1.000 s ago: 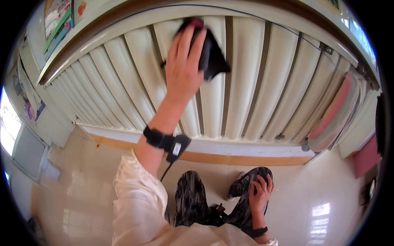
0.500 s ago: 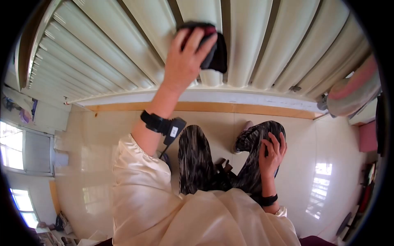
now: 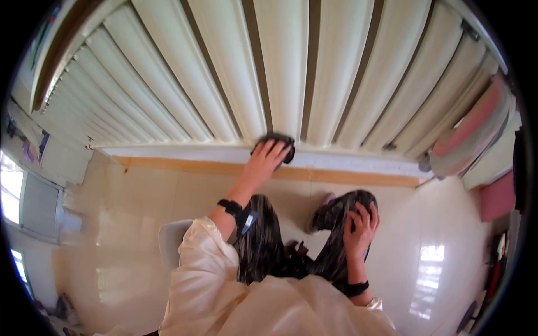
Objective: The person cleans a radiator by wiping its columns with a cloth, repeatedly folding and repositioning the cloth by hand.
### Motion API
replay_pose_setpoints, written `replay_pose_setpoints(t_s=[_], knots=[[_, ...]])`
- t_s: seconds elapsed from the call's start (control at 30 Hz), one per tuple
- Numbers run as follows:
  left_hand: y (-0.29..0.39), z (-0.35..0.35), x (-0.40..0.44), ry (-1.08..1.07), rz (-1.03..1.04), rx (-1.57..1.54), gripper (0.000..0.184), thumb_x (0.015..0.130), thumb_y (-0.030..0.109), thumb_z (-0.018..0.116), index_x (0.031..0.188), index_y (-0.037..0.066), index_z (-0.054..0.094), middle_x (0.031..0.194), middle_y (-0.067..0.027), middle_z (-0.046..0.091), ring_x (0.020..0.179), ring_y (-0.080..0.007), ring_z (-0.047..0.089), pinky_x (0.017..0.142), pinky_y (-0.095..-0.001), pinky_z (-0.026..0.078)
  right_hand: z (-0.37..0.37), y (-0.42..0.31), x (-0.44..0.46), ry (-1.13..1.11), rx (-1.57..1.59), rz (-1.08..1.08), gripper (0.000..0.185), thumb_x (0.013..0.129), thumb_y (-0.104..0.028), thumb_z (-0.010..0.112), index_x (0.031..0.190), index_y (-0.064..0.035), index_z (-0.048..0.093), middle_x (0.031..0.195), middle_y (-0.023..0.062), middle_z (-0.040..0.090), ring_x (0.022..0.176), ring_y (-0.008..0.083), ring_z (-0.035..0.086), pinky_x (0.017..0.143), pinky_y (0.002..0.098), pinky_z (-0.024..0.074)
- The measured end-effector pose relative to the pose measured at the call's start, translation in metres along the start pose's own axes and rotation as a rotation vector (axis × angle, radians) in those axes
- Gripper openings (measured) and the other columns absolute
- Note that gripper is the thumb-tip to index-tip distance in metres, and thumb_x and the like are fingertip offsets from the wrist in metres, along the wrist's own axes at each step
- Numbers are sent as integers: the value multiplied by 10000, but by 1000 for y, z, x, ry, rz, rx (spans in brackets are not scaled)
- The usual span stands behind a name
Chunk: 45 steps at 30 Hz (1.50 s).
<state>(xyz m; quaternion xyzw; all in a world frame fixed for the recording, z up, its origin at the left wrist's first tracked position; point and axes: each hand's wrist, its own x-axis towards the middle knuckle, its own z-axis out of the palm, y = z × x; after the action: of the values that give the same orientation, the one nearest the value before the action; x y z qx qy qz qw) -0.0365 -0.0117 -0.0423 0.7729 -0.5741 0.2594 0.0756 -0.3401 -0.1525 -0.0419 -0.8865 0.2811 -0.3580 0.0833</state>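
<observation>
My left hand (image 3: 262, 168) presses a dark cloth (image 3: 290, 153) to the bottom of the white ribbed radiator (image 3: 283, 73). Its fingers lie over the cloth and hide part of it. The radiator's long columns run upward from there, with dark gaps between them. On my knee, clothed in black-and-grey patterned trousers (image 3: 260, 241), rests my right hand (image 3: 360, 231); its fingers are spread and slightly bent, and it holds nothing.
Below the radiator runs a white ledge with a wooden-coloured strip (image 3: 213, 171). A pink and grey cloth item (image 3: 473, 131) hangs at the right end. The shiny tiled floor (image 3: 140, 235) lies around me, with a pale stool seat (image 3: 174, 243) under me and a pink box (image 3: 497, 193) far right.
My left hand has moved down the radiator with the cloth, from higher on the columns to their lower edge. The view has shifted upward a little. My right hand stays on the knee.
</observation>
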Motion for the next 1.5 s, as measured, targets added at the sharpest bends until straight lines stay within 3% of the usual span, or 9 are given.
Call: replay_pose_setpoints(t_s=[0.2,0.27,0.33,0.47,0.53,0.7,0.9,1.2,1.5], knots=[[-8,-13,-1,-4,95,54,490,741,70,580,1226,132,538,1265,-43,466,1145,-251,452,993,-407,367,-3,1,-1,9,10,0,89,760,-91,637,841,-120,661,1110,17,600,1214,315,440,1025,493,291],[-11,-25,8,-20,-25,-275,478,698,49,624,1170,103,567,1214,-53,491,1087,-262,471,935,-382,409,-5,2,-3,6,30,7,79,750,-99,646,826,-115,660,1107,17,600,1212,318,442,1026,499,288],[-10,-62,38,288,-33,-353,495,647,-54,597,1122,87,594,1169,-85,513,989,-303,512,861,-386,463,-3,4,-4,24,41,4,74,745,-97,645,817,-111,658,1106,17,601,1208,321,444,1027,502,287],[-23,-166,111,682,-151,-257,587,630,-94,597,1186,90,569,1254,-119,487,1057,-337,509,883,-410,455,-6,2,-4,24,48,9,75,746,-86,637,813,-113,658,1103,16,600,1204,321,446,1031,501,284],[-38,-205,148,816,-210,-223,712,614,-141,598,1266,137,527,1309,-125,456,1175,-344,462,936,-402,427,-6,2,-3,18,48,7,77,744,-88,639,813,-116,658,1104,15,601,1204,321,446,1033,503,281],[-58,-239,199,966,-188,-53,663,643,-111,630,1250,138,534,1295,-117,465,1118,-326,490,902,-385,446,-5,5,-4,32,45,5,100,727,-64,641,815,-110,651,1101,25,600,1205,329,441,1023,506,294],[-62,-241,185,822,20,127,604,657,-43,649,1231,116,547,1269,-119,496,1092,-314,517,884,-371,451,-8,6,-3,37,63,15,121,707,-39,647,806,-108,647,1091,35,603,1201,336,445,1016,501,307],[-44,-217,206,829,49,264,504,716,2,596,1205,123,573,1313,-104,474,1204,-297,445,984,-456,371,-7,3,-1,18,76,16,104,724,-63,650,814,-114,653,1105,17,600,1210,315,444,1021,504,300],[-18,-90,96,213,155,302,474,811,120,471,1281,149,519,1336,-30,469,1183,-195,452,967,-383,359,-7,1,1,-29,70,59,99,739,-98,656,828,-140,664,1141,-18,595,1239,282,429,1035,514,267]])
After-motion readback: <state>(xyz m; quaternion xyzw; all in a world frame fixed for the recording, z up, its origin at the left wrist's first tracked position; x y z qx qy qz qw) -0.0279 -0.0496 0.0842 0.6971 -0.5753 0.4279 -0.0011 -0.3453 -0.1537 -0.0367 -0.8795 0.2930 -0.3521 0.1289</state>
